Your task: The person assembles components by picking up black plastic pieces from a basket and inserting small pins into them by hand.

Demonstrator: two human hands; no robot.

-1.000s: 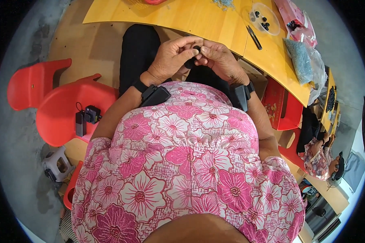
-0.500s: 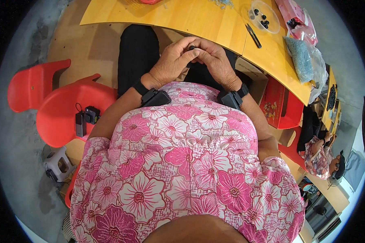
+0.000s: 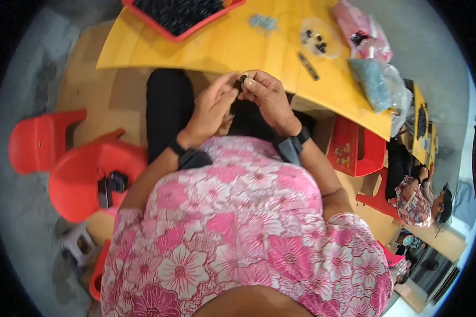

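left hand (image 3: 208, 112) loosened from right hand (image 3: 266, 96) since earlier; right pinches black piece (image 3: 243, 79), left grip unclear

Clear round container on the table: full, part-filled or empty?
Part-filled. A few small black pieces sit in the clear round container, and much of its base shows bare.

A small black piece (image 3: 242, 80) (rounded at its top, partly hidden) sits between the hands (image 3: 270, 97).
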